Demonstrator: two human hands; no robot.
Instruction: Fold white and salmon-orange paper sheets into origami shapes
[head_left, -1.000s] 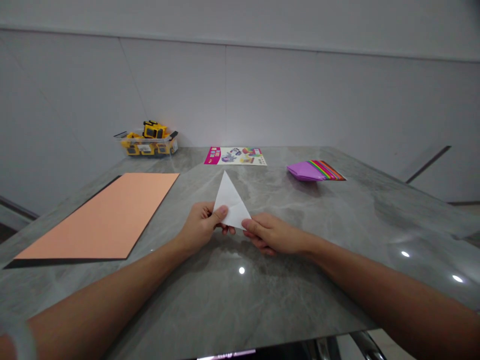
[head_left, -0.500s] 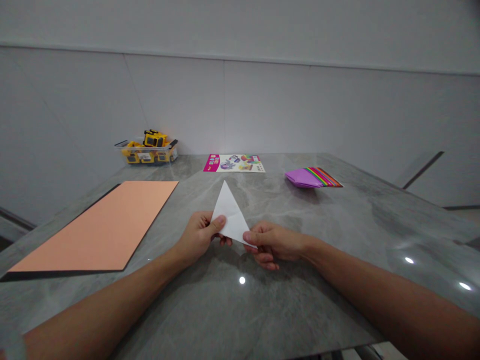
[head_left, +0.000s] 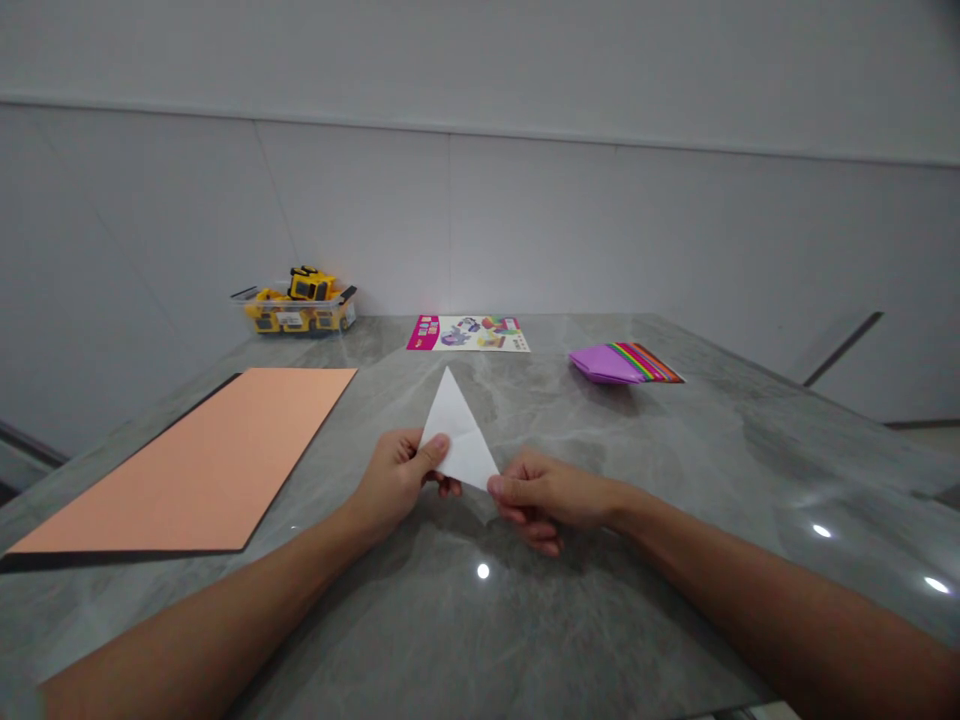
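A white sheet of paper folded into a triangle [head_left: 457, 435] is held just above the table, its point facing away from me. My left hand [head_left: 401, 470] grips its left side, thumb on top and fingers underneath. At the lower right corner, my right hand [head_left: 536, 495] pinches the paper between thumb and curled fingers. The undersides of both hands' grips are partly hidden.
Orange paper [head_left: 202, 450] lies on a dark sheet at the left of the grey marbled table [head_left: 480, 650]. Behind are a clear box of yellow toy vehicles [head_left: 296, 305], a printed sheet [head_left: 472, 334] and a purple pack of coloured paper [head_left: 619, 363].
My right thumb has shifted slightly to the corner's edge, covering the tip of the paper. The whole view has tilted up a little. Both hands keep hold of the paper.
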